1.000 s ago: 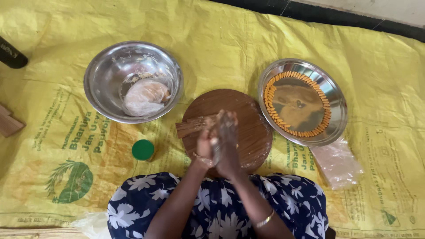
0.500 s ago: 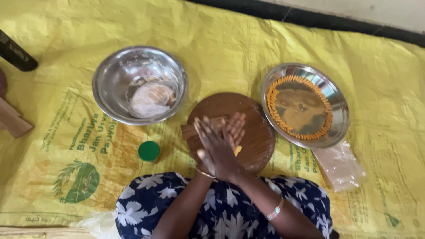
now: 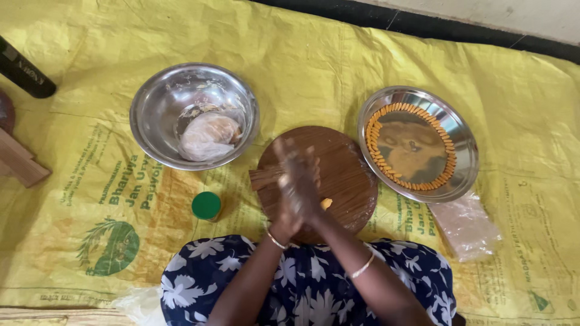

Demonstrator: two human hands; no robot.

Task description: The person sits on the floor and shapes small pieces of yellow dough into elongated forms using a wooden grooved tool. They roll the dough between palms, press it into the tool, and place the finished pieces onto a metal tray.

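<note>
My left hand (image 3: 285, 208) and my right hand (image 3: 304, 175) are pressed palm to palm over a round wooden board (image 3: 344, 163), blurred by motion. Whether anything lies between the palms is hidden. A small orange-yellow dough piece (image 3: 326, 203) rests on the board just right of my hands. A ridged wooden piece (image 3: 264, 178) lies at the board's left edge, partly under my hands. To the right, a steel plate (image 3: 464, 130) holds a ring of several small orange pieces (image 3: 377, 130). To the left, a steel bowl (image 3: 157, 105) holds a pale lump wrapped in plastic (image 3: 208, 136).
Everything sits on a yellow printed sack mat (image 3: 90, 193). A green round cap (image 3: 206, 205) lies left of the board. A clear plastic bag (image 3: 465, 226) lies below the plate. A wooden block (image 3: 21, 163) and a black object (image 3: 24, 72) are at the far left.
My hands slid against each other over the board, fingers spreading and then closing together. The small dough piece now lies on the board beside them. The view shifted slightly.
</note>
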